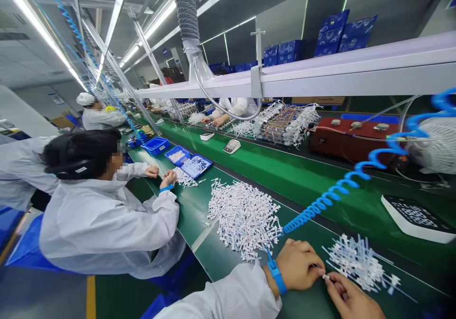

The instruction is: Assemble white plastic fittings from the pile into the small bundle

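Observation:
My left hand [301,265], with a blue wrist strap [277,274] at its wrist, is closed in a pinch over the green bench. Between its fingertips and those of my right hand [352,296] sits a small white plastic part [325,276]. The right hand's thumb and fingers close on the same piece, whose finer shape is hidden. Left of my hands spreads a large pile of small white plastic parts [244,217]. Beyond my right hand lies a smaller heap of white pieces with thin, pale-blue stems [358,262].
A blue coiled cord [331,198] crosses the bench from upper right. A black-and-white keypad device [418,217] sits on the right. At left, a co-worker in white [110,219] handles small parts beside blue trays [195,166]. A long white beam [302,79] spans overhead.

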Available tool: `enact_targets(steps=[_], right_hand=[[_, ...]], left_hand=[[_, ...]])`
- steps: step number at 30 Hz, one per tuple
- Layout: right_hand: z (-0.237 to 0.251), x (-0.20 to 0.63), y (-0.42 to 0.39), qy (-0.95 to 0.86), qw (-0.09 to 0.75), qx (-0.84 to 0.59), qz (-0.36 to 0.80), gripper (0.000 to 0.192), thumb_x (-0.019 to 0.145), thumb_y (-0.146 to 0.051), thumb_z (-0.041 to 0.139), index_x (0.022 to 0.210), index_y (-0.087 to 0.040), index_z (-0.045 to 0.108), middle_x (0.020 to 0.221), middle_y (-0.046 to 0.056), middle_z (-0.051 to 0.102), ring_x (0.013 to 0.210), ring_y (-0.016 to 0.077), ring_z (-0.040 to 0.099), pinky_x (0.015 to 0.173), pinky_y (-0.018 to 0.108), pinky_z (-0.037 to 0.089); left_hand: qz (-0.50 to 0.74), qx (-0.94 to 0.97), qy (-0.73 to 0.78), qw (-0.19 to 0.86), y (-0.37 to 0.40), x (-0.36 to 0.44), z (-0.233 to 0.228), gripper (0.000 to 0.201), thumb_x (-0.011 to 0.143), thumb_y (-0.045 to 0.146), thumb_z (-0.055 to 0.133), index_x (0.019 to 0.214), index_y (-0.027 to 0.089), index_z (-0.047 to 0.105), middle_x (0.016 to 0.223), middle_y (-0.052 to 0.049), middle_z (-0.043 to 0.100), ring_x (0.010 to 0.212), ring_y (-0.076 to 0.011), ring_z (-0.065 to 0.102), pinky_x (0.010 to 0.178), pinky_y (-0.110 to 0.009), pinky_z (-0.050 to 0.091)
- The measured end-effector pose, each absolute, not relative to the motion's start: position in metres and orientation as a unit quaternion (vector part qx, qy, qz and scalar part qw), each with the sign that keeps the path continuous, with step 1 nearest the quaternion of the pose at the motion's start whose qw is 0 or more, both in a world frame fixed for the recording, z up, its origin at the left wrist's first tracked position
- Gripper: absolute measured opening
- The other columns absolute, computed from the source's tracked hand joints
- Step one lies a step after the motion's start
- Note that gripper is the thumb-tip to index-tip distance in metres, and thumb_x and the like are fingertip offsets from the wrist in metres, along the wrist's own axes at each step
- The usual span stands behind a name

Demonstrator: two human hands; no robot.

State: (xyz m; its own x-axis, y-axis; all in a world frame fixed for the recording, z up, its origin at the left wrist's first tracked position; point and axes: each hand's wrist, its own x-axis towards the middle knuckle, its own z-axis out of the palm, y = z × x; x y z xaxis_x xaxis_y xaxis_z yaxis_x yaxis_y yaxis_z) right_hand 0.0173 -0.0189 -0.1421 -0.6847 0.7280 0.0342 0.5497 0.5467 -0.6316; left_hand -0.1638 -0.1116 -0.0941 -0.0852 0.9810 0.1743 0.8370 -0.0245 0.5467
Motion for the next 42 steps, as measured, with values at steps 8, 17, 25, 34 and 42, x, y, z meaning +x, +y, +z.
enact_targets(steps=[8, 17, 25, 34, 42], right_hand=[[-0.145, 0.018, -0.02, -0.875, 0.152, -0.363, 0.281, 0.041, 0.084, -0.059, 0.048, 0.091, -0.025, 0.069, 0.071, 0.002, 0.068, 0.06, 0.016, 0.065, 0.052, 0.02, 0.046], [-0.103, 0.008, -0.046, -0.865, 0.176, -0.391, 0.263, 0.025, 0.09, -0.034, 0.047, 0.088, -0.022, 0.069, 0.071, 0.0, 0.067, 0.065, 0.0125, 0.061, 0.062, 0.02, 0.038], [-0.098, 0.005, -0.046, -0.831, 0.187, -0.447, 0.272, 0.01, 0.081, -0.024, 0.059, 0.084, -0.024, 0.068, 0.071, -0.003, 0.066, 0.068, 0.011, 0.058, 0.064, 0.02, 0.032], [-0.097, 0.007, -0.046, -0.825, 0.207, -0.438, 0.291, 0.01, 0.082, -0.024, 0.059, 0.086, -0.024, 0.068, 0.072, -0.004, 0.066, 0.068, 0.0104, 0.058, 0.065, 0.02, 0.032], [-0.098, 0.008, -0.044, -0.822, 0.206, -0.433, 0.308, 0.009, 0.082, -0.021, 0.059, 0.087, -0.023, 0.067, 0.07, -0.004, 0.063, 0.067, 0.0101, 0.056, 0.065, 0.02, 0.031]], left_hand=[[0.3, 0.65, 0.685, 0.133, -0.11, -0.163, -0.103, 0.017, 0.086, 0.037, 0.061, 0.097, 0.029, 0.07, 0.096, 0.001, 0.064, 0.092, -0.0147, 0.06, 0.088, -0.033, 0.038], [0.298, 0.646, 0.682, 0.169, -0.112, -0.158, -0.086, 0.022, 0.094, 0.033, 0.052, 0.093, 0.025, 0.072, 0.095, -0.002, 0.065, 0.094, -0.0172, 0.058, 0.085, -0.033, 0.041], [0.292, 0.683, 0.639, 0.199, -0.101, -0.171, -0.107, 0.023, 0.096, 0.036, 0.048, 0.099, 0.027, 0.069, 0.1, -0.004, 0.065, 0.097, -0.0208, 0.059, 0.087, -0.037, 0.044], [0.301, 0.683, 0.638, 0.19, -0.102, -0.171, -0.104, 0.026, 0.097, 0.036, 0.045, 0.1, 0.026, 0.069, 0.1, -0.004, 0.067, 0.096, -0.0208, 0.06, 0.086, -0.037, 0.046], [0.317, 0.676, 0.64, 0.181, -0.101, -0.169, -0.101, 0.02, 0.095, 0.031, 0.051, 0.096, 0.025, 0.07, 0.096, -0.003, 0.07, 0.094, -0.0199, 0.06, 0.085, -0.037, 0.045]])
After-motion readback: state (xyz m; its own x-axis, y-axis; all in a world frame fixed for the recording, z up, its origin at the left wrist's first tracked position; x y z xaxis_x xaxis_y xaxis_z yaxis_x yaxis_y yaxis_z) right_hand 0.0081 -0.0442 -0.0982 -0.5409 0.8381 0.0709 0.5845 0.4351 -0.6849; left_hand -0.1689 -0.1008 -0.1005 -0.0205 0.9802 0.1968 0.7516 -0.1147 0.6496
